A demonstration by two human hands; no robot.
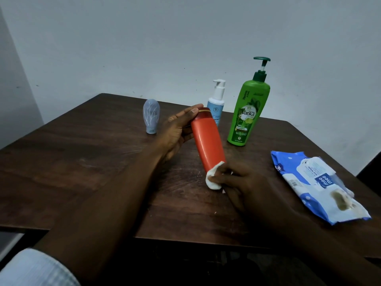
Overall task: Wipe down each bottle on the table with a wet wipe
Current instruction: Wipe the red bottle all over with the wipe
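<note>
- Light sleeve (35,267) at the bottom left corner, on the left arm.
- Right hand (245,188) nearest me over the table (82,162), fingers curled, pinching a white wet wipe (212,180) against the base end of the orange bottle (208,143).
- Blue and white wipes pack (317,186) lies flat to the right, apart from the hand.
- Orange bottle is mid-table, tilted, base toward me and cap end away. I can't tell if the base clears the tabletop.
- Left hand (177,131) grips the bottle's upper part, thumb up by the cap, fingers wrapped behind.
- Green pump bottle (246,114) upright just past the orange one, to the right.
- Grey-blue tube (151,116) stands on its cap, left of the left hand.
- Pale blue pump bottle (216,102) upright farthest back, partly hidden behind the orange cap, near the green one.
</note>
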